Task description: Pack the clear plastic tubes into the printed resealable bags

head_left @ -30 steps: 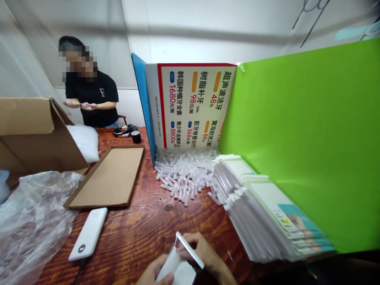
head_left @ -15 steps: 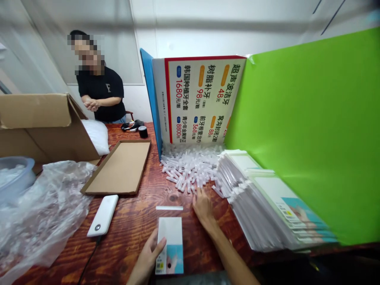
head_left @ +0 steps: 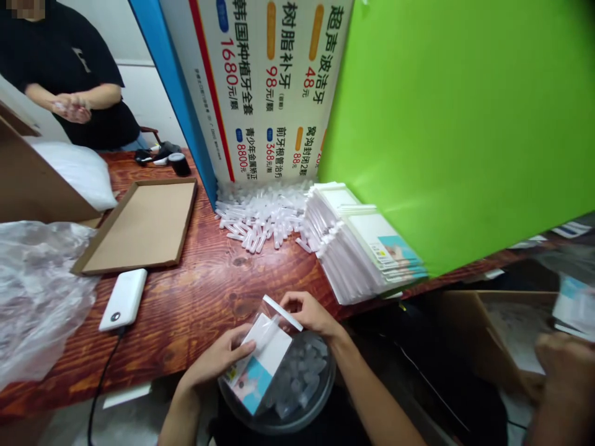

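Note:
My left hand [head_left: 232, 350] is closed on a clear plastic packet [head_left: 267, 356] with a printed white and blue card inside, its thumb across the front. The packet tilts, its white-edged mouth up toward the right. My right hand [head_left: 309, 313] is pinched at that mouth, its fingertips partly behind the white strip. A small pale plastic tube [head_left: 275, 322] shows there, blurred, by the fingertips. Below both hands is a round tub [head_left: 320, 390] with translucent pieces in it. Beyond them, a heap of small plastic tubes [head_left: 260, 217] lies against the printed board.
Stacked packets [head_left: 353, 254] stand beside a green panel [head_left: 441, 124]. To the left are a shallow cardboard tray [head_left: 144, 226], a white power bank [head_left: 123, 297] with a cable, and crumpled plastic [head_left: 41, 297]. Another person's hand [head_left: 564, 365] is at far right, near a box.
My right hand has come back from the tube heap to the packet's mouth. My left hand has brought the packet over the tub and tilted it. The view has swung down and right.

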{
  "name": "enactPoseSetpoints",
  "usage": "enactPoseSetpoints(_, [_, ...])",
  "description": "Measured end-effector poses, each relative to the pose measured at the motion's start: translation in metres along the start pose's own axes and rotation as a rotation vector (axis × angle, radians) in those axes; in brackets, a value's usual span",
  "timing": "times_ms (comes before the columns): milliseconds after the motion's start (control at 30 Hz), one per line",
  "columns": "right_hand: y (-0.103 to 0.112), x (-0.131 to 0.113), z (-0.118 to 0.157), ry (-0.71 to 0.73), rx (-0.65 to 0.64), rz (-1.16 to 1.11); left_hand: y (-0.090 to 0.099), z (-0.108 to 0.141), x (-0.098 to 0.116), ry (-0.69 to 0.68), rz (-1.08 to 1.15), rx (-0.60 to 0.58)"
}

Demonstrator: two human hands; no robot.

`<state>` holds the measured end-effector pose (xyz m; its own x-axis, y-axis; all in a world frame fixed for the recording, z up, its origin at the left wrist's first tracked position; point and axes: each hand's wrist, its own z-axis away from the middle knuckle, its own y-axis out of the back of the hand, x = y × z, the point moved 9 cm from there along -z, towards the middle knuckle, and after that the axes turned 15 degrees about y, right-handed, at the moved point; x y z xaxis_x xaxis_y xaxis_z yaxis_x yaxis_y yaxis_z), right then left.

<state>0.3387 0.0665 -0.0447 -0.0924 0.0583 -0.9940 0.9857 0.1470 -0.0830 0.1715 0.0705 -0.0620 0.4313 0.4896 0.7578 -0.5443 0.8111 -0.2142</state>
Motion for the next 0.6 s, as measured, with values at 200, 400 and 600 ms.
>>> enactPoseSetpoints(200, [0.006, -0.003, 0.041, 0.069, 0.072, 0.249, -0.005, 0.015, -0.020, -0.030, 0.030, 0.104])
enactPoseSetpoints(400, [-0.038, 0.034, 0.082, 0.078, -0.178, 0.860, 0.028, 0.030, -0.077, 0.030, 0.344, 0.389])
enactPoseSetpoints(600, [-0.052, 0.044, 0.079, 0.064, -0.206, 0.868, 0.020, 0.030, -0.062, -0.002, 0.227, 0.392])
